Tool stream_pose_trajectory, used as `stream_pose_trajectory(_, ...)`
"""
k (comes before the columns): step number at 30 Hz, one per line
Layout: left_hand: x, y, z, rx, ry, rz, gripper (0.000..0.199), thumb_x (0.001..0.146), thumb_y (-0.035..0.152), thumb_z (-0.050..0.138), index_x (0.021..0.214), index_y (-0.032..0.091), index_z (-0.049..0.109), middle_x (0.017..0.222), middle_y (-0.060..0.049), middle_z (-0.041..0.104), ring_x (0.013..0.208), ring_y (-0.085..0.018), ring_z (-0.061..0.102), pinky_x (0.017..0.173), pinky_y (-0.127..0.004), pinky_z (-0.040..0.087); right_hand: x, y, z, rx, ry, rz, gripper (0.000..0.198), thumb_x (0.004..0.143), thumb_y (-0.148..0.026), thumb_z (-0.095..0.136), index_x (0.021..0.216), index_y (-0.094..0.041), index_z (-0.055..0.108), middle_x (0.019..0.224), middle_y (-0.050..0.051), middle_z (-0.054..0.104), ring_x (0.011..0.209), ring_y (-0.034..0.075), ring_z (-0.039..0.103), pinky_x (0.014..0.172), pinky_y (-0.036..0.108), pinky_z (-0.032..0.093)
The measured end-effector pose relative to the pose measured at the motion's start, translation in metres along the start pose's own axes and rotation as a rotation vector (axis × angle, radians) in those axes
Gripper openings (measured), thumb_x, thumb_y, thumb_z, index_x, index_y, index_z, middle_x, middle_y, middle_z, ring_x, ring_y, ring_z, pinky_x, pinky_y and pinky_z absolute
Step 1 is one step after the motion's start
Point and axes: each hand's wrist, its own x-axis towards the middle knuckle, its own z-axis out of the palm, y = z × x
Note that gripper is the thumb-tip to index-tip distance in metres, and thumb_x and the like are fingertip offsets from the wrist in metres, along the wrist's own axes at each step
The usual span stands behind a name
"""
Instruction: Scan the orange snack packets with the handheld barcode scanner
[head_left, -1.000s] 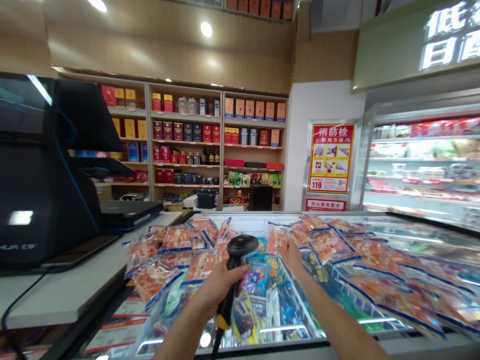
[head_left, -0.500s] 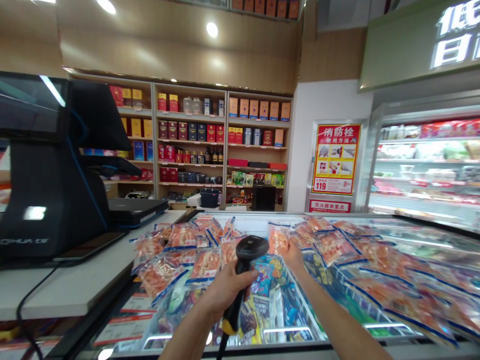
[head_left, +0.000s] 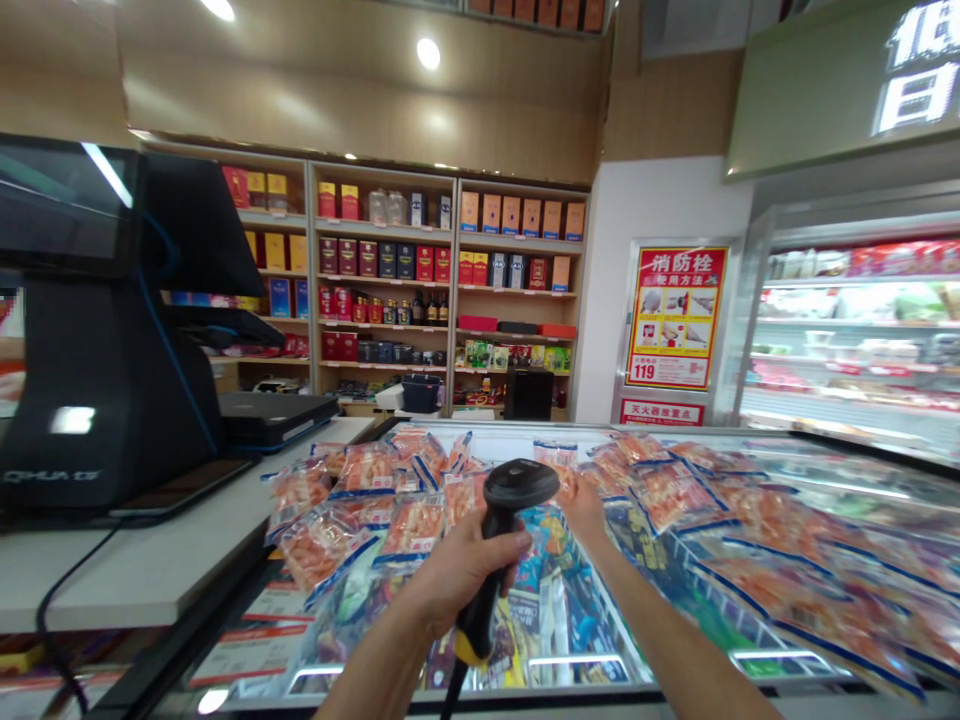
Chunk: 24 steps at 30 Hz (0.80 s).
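My left hand [head_left: 457,575] has its fingers clenched round the scanner [head_left: 504,540], held upright above the freezer's [head_left: 750,690] near edge. My right hand [head_left: 583,508] reaches further in and rests on an orange packet [head_left: 556,462]; whether its fingers grasp it I cannot tell. The till [head_left: 97,340] stands on the worktop [head_left: 150,570] at left.

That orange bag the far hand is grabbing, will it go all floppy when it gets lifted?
Probably a bit floppy: the orange bag under the right hand is thin clear plastic, so its edges may sag. It looks flat and lumpy inside, so it is likely fairly light. The shiny film could be slippery, especially if frosty.
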Motion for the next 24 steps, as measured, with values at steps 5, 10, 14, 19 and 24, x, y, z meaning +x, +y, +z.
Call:
stream_pose_trajectory(5,0.002,-0.005,-0.001,0.001,-0.021,0.011,0.023,0.061,0.034,0.059,0.065,0.016,0.045,0.042,0.005,0.047,0.037,-0.005,0.038,0.042,-0.018,0.028,0.001,0.0,0.002,-0.026,0.005,0.014,0.028,0.065,-0.029,0.048,0.089,-0.016,0.053,0.073,0.004,0.056,0.068,0.016,0.05,0.056,0.024,0.033)
stream_pose_trajectory(10,0.006,-0.009,-0.01,0.0,0.012,0.005,0.021,0.064,0.034,0.056,0.068,0.016,0.045,0.043,0.006,0.047,0.038,-0.005,0.039,0.042,-0.018,0.029,0.002,-0.001,-0.002,-0.029,0.008,0.01,0.026,0.065,-0.03,0.048,0.086,-0.015,0.054,0.075,0.006,0.057,0.07,0.017,0.051,0.058,0.024,0.033)
stream_pose_trajectory(14,0.009,-0.011,-0.028,0.09,0.136,0.028,0.023,0.063,0.035,0.057,0.067,0.017,0.043,0.042,0.007,0.044,0.037,-0.006,0.039,0.041,-0.018,0.028,0.002,-0.011,-0.006,0.019,0.001,-0.001,0.02,0.064,-0.029,0.048,0.077,-0.015,0.054,0.07,0.004,0.057,0.063,0.015,0.05,0.054,0.023,0.032)
stream_pose_trajectory(19,0.005,-0.014,-0.062,0.19,0.363,0.02,0.027,0.059,0.039,0.058,0.06,0.017,0.043,0.039,0.007,0.043,0.037,-0.006,0.038,0.041,-0.019,0.028,0.002,-0.039,-0.011,0.192,-0.063,0.051,0.02,0.062,-0.032,0.05,0.071,-0.015,0.054,0.063,0.003,0.057,0.054,0.013,0.048,0.048,0.022,0.031)
stream_pose_trajectory(24,0.0,-0.02,-0.1,0.201,0.474,0.042,0.031,0.058,0.044,0.058,0.056,0.016,0.043,0.039,0.006,0.044,0.038,-0.007,0.039,0.041,-0.019,0.028,0.004,-0.073,-0.011,0.465,-0.114,0.081,0.031,0.061,-0.037,0.052,0.079,-0.013,0.058,0.063,0.003,0.06,0.055,0.014,0.051,0.05,0.022,0.034)
